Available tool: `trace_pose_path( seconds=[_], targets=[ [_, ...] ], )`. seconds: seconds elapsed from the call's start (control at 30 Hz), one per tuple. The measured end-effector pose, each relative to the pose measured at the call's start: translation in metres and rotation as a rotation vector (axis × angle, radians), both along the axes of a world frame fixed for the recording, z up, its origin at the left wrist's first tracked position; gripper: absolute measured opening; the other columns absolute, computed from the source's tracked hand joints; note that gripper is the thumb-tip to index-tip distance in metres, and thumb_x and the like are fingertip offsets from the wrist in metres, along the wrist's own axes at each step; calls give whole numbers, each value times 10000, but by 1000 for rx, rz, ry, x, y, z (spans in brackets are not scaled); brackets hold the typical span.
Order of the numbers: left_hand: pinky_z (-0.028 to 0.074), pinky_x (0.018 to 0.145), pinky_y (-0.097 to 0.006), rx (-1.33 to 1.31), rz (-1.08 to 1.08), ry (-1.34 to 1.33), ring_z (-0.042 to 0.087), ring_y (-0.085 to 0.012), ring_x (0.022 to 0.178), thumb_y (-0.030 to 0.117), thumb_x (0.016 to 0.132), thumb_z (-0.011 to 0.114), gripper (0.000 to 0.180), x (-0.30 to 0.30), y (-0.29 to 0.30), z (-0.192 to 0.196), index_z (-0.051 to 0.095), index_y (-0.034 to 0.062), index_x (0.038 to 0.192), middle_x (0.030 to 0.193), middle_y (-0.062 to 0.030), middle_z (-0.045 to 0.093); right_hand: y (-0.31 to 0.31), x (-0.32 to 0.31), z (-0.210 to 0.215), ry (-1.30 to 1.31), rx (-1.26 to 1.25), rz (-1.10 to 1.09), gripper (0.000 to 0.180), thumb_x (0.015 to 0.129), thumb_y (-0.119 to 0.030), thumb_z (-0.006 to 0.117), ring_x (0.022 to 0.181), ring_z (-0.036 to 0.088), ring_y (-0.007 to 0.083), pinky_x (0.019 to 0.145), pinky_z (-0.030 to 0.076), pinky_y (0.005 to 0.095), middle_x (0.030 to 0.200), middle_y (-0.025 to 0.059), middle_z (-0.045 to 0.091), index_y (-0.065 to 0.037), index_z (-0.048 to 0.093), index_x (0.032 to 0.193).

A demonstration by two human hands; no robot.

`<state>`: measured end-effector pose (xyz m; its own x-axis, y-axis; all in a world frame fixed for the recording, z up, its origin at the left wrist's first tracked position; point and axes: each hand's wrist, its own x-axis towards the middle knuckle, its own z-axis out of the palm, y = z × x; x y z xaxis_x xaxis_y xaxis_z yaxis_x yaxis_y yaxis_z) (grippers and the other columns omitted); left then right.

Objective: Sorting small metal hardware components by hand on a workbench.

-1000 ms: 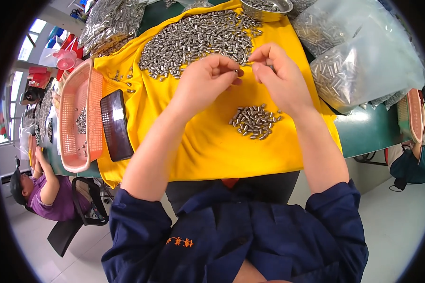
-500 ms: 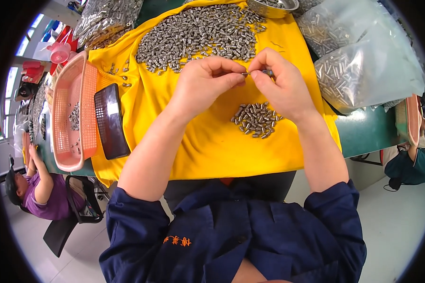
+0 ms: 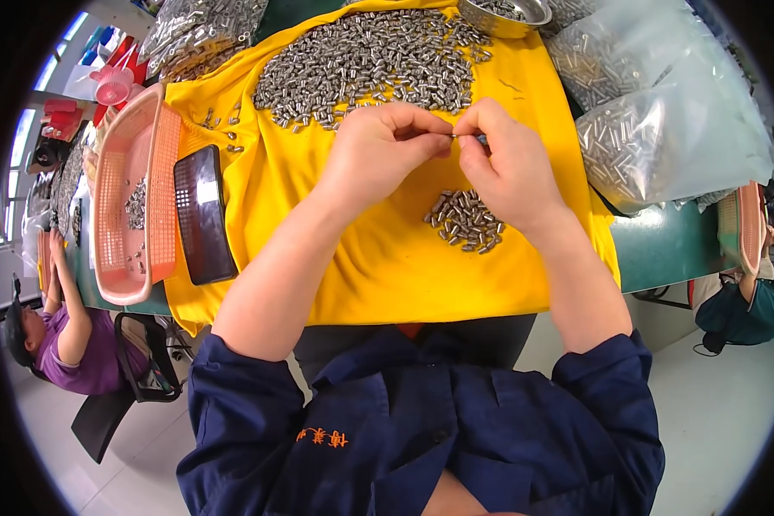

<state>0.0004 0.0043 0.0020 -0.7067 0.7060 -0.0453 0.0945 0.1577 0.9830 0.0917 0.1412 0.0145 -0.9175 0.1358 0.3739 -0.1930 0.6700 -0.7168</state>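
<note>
My left hand [image 3: 385, 155] and my right hand [image 3: 509, 162] meet at their fingertips above a yellow cloth [image 3: 361, 275]. Both are closed in a pinch. Between the fingertips is something tiny, mostly hidden by the fingers; its kind cannot be made out. A bit of something bluish shows behind my right thumb. Beyond the hands spreads a large pile of small metal cylinders [image 3: 361, 69]. Nearer me, just below my right hand, lies a smaller heap of similar metal cylinders [image 3: 466, 222].
To the left stand a pink plastic basket [image 3: 112, 258] with a few metal parts and a black tray [image 3: 205, 215]. A metal bowl [image 3: 525, 26] sits far right, near clear bags of metal parts [image 3: 623, 146]. Co-workers sit at left [image 3: 82, 344] and right [image 3: 740, 310].
My fingertips have come closer together, and my right hand has shifted slightly. The small thing that showed between them is now mostly covered. Both heaps look the same.
</note>
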Motion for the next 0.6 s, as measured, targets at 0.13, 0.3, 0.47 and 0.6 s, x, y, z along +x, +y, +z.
trace_pose_path(
  seconds=[0.13, 0.3, 0.47, 0.6],
  targets=[
    [480, 649, -208, -11, -3, 43, 605, -82, 724, 46, 745, 621, 147, -2, 0, -4, 620, -7, 882, 763, -42, 643, -2, -1, -2, -31, -49, -11, 66, 761, -75, 489, 645, 531, 342, 556, 409, 394, 689, 168, 542, -29, 460, 800],
    [480, 677, -217, 7, 13, 36, 610, -98, 753, 37, 768, 590, 131, -10, -4, -12, 604, -15, 887, 810, -61, 637, 5, 0, -1, -37, -176, -26, 68, 772, -63, 497, 556, 513, 222, 521, 398, 311, 665, 119, 541, -20, 479, 821],
    [471, 702, -265, -144, -55, 373, 606, -125, 797, 50, 785, 563, 130, -4, -6, -6, 627, 17, 893, 849, -47, 636, 6, -1, -4, 25, -214, -77, 79, 778, -63, 505, 560, 495, 147, 523, 399, 272, 670, 90, 546, -24, 496, 846],
    [453, 687, -242, 96, -1, 180, 569, -101, 758, 63, 774, 586, 122, -8, -4, -10, 632, 26, 881, 814, -6, 612, 7, -2, -4, 52, -239, -78, 82, 784, -62, 509, 575, 497, 127, 528, 402, 255, 687, 75, 549, -23, 503, 856]
  ],
)
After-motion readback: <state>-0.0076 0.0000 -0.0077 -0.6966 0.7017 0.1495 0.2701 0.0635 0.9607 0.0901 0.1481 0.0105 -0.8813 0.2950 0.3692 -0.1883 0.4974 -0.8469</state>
